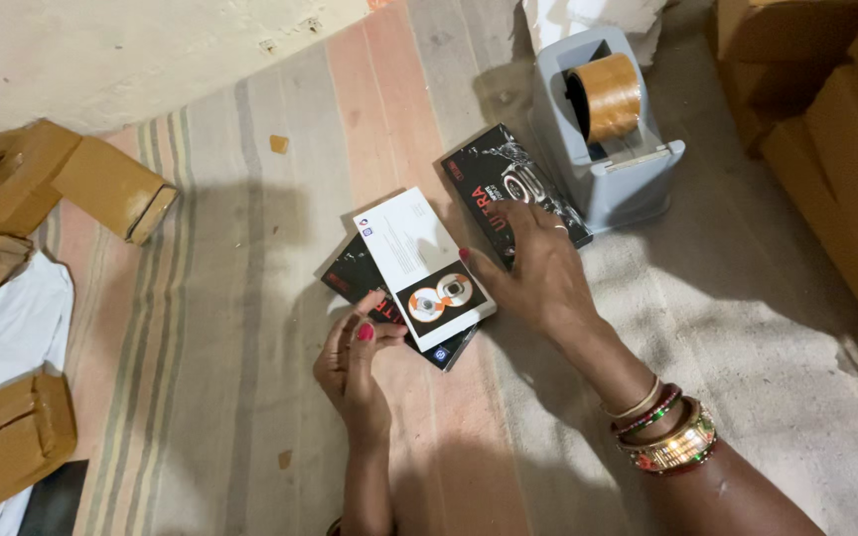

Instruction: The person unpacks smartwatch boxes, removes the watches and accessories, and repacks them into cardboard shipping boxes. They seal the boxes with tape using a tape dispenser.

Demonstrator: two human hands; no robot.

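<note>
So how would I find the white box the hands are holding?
Start at the grey tape holder at the top of the striped mat. Just below-left lie flat boxes between the left hand and right hand. The white box is the only pale one; the others are black.

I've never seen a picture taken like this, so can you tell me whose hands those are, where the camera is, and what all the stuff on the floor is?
The camera sits on a person's head and looks down, so you see that person's own two hands. The left hand pinches the lower corner of a white box with a round orange picture on it. That box lies on a black box. The right hand, which has bangles on its wrist, rests its fingers on another black box and touches the white box's edge. All this lies on a striped mat. Behind stands a grey tape dispenser with a brown tape roll. Brown cardboard boxes lie at the left and right.
</note>
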